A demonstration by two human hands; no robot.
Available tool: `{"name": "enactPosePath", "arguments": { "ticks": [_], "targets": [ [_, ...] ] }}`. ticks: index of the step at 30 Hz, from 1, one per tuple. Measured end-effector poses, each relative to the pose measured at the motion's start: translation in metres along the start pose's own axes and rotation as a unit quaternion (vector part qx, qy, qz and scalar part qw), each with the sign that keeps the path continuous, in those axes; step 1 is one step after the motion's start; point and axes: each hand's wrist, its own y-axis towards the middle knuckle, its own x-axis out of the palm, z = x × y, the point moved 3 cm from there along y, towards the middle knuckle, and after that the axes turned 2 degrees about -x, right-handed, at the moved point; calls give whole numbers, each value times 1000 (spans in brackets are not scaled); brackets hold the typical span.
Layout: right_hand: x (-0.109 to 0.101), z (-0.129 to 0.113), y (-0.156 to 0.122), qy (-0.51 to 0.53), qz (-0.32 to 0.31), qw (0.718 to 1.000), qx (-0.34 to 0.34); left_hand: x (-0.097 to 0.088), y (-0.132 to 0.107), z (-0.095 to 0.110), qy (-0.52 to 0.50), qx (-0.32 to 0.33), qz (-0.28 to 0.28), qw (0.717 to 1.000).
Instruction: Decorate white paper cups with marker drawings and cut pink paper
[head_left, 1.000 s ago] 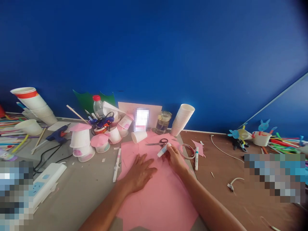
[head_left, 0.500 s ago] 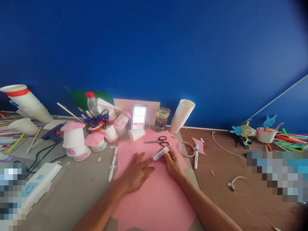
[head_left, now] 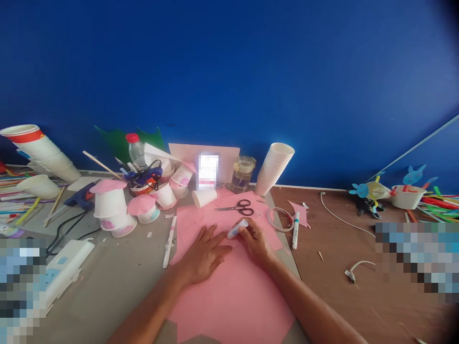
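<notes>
A right hand (head_left: 256, 242) pinches a white tube (head_left: 237, 229) between thumb and fingers above pink paper (head_left: 229, 301), the tube tilted and its lower end near the fingertips of the left hand (head_left: 201, 255), which lies palm down with fingers spread on the paper. Whether the tube's lower end touches the paper is hard to tell. From the tube, scissors (head_left: 235, 208) lie at 12 o'clock, a toppled cup (head_left: 205, 198) between 10 and 11, a tape roll (head_left: 281, 230) between 2 and 3, and a teal-banded marker (head_left: 295, 231) at 3. A pink-banded marker (head_left: 169, 242) lies at 9. Farther off, a jar (head_left: 242, 179) stands at 12 o'clock and a cup stack (head_left: 274, 168) leans at 1, before a blue wall (head_left: 229, 71).
</notes>
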Motion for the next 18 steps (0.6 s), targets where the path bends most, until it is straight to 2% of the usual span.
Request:
{"name": "enactPosePath", "arguments": {
  "ticks": [5, 11, 18],
  "targets": [
    [-4, 4, 1, -29, 5, 1000, -7, 2, -1, -4, -31, -17, 24, 999],
    [-5, 5, 1, -78, -17, 996, -25, 0, 1, -15, -133, -102, 90, 982],
    [-6, -5, 0, -85, -36, 995, -35, -5, 3, -19, -203, -157, 109, 960]
  ]
}}
